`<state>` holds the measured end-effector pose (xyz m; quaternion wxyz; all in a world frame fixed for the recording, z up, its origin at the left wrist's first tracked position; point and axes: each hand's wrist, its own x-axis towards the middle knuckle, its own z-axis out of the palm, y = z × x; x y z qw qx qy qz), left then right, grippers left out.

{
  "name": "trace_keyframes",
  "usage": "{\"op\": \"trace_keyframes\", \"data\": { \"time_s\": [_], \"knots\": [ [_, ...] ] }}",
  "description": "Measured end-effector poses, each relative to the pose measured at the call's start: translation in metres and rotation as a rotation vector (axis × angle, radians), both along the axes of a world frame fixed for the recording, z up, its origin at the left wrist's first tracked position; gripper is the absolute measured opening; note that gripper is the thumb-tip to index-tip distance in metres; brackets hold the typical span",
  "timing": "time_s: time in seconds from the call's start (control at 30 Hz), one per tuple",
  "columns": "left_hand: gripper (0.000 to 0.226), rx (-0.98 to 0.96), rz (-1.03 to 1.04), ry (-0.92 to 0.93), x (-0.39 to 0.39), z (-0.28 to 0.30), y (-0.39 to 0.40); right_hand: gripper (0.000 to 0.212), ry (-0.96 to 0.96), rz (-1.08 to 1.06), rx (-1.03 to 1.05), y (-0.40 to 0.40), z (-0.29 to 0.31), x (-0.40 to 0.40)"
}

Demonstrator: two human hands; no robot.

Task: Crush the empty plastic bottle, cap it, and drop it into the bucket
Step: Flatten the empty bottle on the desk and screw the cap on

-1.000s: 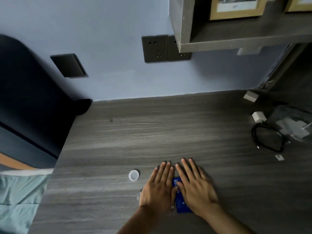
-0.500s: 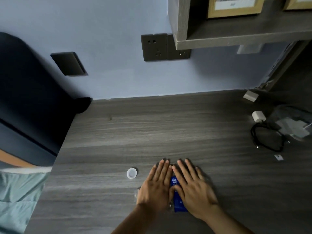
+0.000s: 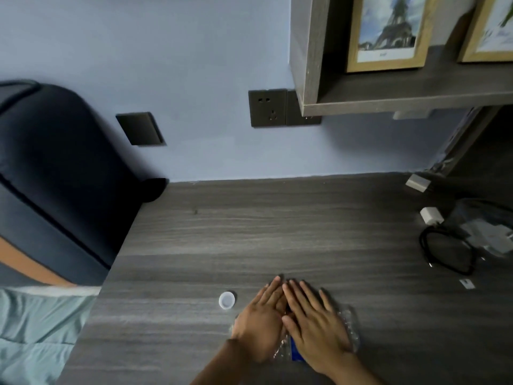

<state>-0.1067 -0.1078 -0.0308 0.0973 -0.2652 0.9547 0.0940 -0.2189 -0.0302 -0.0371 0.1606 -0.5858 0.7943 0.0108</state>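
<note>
Plastic bottle (image 3: 348,326): flattened on desk (image 3: 277,232).
Left hand (image 3: 259,323): fingers spread flat, pressing.
Right hand (image 3: 313,320): likewise, overlapping.
Advice: lean evenly, expel air.
Cap (image 3: 226,300): loose, beside.

**Grey wood-grain tabletop and its load**

Grey wood-grain tabletop (image 3: 277,232), butting against a pale blue wall at the far edge. Near the front edge, a flattened clear plastic bottle (image 3: 350,326) with a blue label, lying flat under two hands pressed side by side: left hand (image 3: 259,323), right hand (image 3: 316,326). Just left of the hands, a small white cap (image 3: 226,299), apart from the bottle. Far right: a coiled black cable (image 3: 444,254), a white charger plug (image 3: 431,215), a clear plastic bag (image 3: 488,232), a small pale block (image 3: 417,183) and a tiny white tag (image 3: 466,283).
</note>
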Motion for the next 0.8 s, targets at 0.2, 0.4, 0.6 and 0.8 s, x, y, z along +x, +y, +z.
{"op": "trace_keyframes", "data": {
  "time_s": [0.2, 0.4, 0.6, 0.8],
  "knots": [
    [0.043, 0.231, 0.152, 0.406, 0.027, -0.009, -0.028, 0.062, 0.028, 0.018, -0.134, 0.001, -0.013, 0.001],
    [0.038, 0.213, 0.423, 0.477, 0.078, -0.007, -0.051, 0.053, 0.037, 0.041, -0.050, 0.000, -0.017, 0.000],
    [0.030, 0.212, 0.400, 0.419, 0.087, -0.015, -0.054, 0.056, 0.078, 0.075, -0.034, -0.001, -0.014, 0.000],
    [0.052, 0.221, 0.436, 0.424, 0.087, -0.022, -0.051, 0.056, 0.092, 0.072, -0.040, 0.000, -0.014, -0.001]
  ]
}}
